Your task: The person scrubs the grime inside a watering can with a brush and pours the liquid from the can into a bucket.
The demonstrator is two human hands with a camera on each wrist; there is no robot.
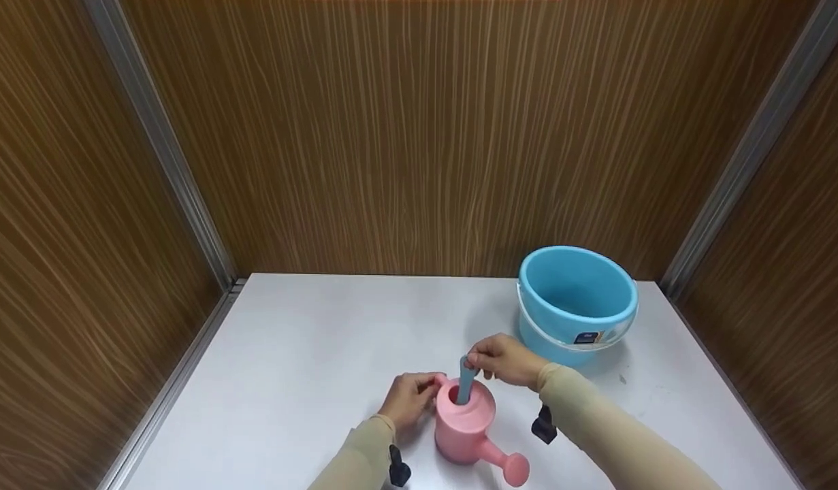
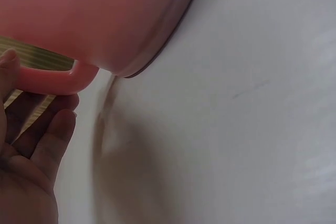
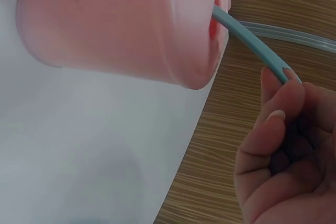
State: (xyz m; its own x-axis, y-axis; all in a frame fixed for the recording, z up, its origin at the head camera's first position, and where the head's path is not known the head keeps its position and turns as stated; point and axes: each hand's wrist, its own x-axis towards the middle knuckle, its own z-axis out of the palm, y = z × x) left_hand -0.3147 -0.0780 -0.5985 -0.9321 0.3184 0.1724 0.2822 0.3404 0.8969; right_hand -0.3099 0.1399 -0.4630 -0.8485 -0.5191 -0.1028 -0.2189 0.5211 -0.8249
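A pink watering can (image 1: 459,435) stands upright on the white table, its spout (image 1: 498,459) toward the near right. My left hand (image 1: 408,399) holds the can's handle (image 2: 58,81), thumb on one side and fingers on the other. My right hand (image 1: 506,361) pinches the upper end of a slim, slightly curved grey-blue strip (image 1: 465,381), like the handle of a small tool. The strip's lower end passes into the can's top opening (image 1: 454,393) and is hidden inside. In the right wrist view the strip (image 3: 252,40) slants out of the opening to my fingertips.
A light-blue bucket (image 1: 578,320) with a white carrying handle stands at the table's back right, beyond my right hand. Wood-grain panels (image 1: 391,136) with metal corner posts enclose the white table (image 1: 310,340) at the back and both sides.
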